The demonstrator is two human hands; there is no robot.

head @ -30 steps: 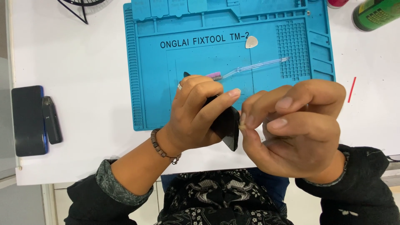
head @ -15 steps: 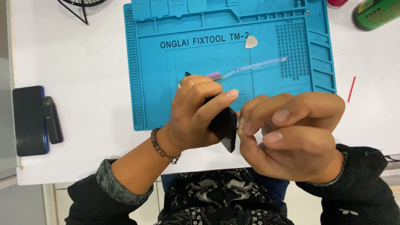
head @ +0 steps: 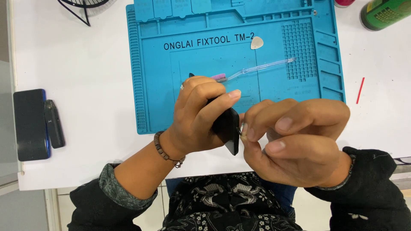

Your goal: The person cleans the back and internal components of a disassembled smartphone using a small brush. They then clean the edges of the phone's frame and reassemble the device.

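Note:
My left hand (head: 198, 117) grips a black phone (head: 227, 128) edge-on above the near edge of the blue work mat (head: 162, 94). My right hand (head: 295, 141) pinches something very small (head: 242, 136) against the phone's lower side edge; what it is cannot be made out. A clear-handled brush with pink bristles (head: 257, 68) lies on the mat just beyond my hands. A pale guitar-pick-shaped opening tool (head: 257, 42) rests further back on the mat.
A dark phone (head: 29, 124) and a slim black device (head: 55, 124) lie at the table's left edge. A thin red stick (head: 360, 90) lies right of the mat. A green can (head: 383, 13) stands at back right, a black wire stand (head: 81, 7) at back left.
Both hands and the phone have shifted slightly toward me and downward; the right fingertips stay pinched at the phone's edge.

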